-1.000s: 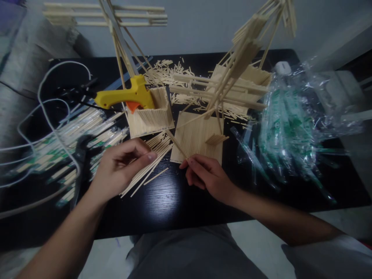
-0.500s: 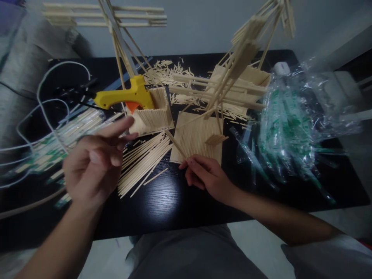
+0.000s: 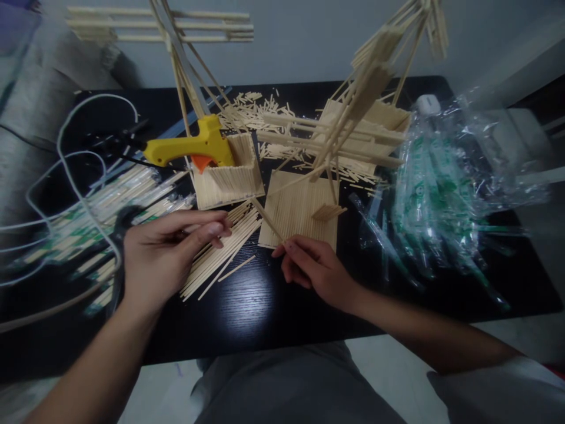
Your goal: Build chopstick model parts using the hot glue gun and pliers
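Note:
My left hand [image 3: 170, 250] hovers over the left end of a fanned bundle of thin wooden sticks [image 3: 220, 253]. Its thumb and fingers come together in a pinch, and whatever they hold, if anything, I cannot make out. Between the fingertips of my right hand [image 3: 311, 265] is a short, narrow piece of wooden stick [image 3: 268, 221], slanting up and left over the near-left part of a square stick panel [image 3: 300, 197]. A small joined stick piece [image 3: 327, 212] lies on that panel's right side.
A yellow glue gun [image 3: 185, 147] rests on an open stick box [image 3: 232, 182]. Tall stick structures [image 3: 366, 88] rise at the back, near scattered stick offcuts [image 3: 260, 112]. Plastic wrappers [image 3: 432, 188] cover the right side; a white cable [image 3: 66, 171] loops at left.
My left hand has moved right and turned, from beside the stick box to over the bundle of sticks, its fingers now drawn together. My right hand stays in place with its stick.

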Demonstrator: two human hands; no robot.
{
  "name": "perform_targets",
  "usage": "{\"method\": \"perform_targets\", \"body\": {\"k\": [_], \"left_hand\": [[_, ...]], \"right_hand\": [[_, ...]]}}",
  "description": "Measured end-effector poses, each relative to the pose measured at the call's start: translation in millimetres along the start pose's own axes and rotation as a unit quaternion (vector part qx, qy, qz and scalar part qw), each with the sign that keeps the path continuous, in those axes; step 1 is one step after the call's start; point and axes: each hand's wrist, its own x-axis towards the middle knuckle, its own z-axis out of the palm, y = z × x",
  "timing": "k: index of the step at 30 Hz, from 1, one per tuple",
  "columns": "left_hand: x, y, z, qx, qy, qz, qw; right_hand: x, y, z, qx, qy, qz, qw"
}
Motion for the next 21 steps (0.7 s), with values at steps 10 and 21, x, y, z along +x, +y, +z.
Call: {"method": "perform_targets", "body": {"k": [10, 21], "left_hand": [[6, -2, 0.2, -0.055, -0.013, -0.049, 0.997], [8, -5, -8.2, 0.196, 0.032, 0.07, 0.978]], "right_hand": [[1, 2, 0, 0.002, -0.003, 0.0, 1.0], [1, 0, 0, 0.001, -0.003, 0.007, 1.0]]}}
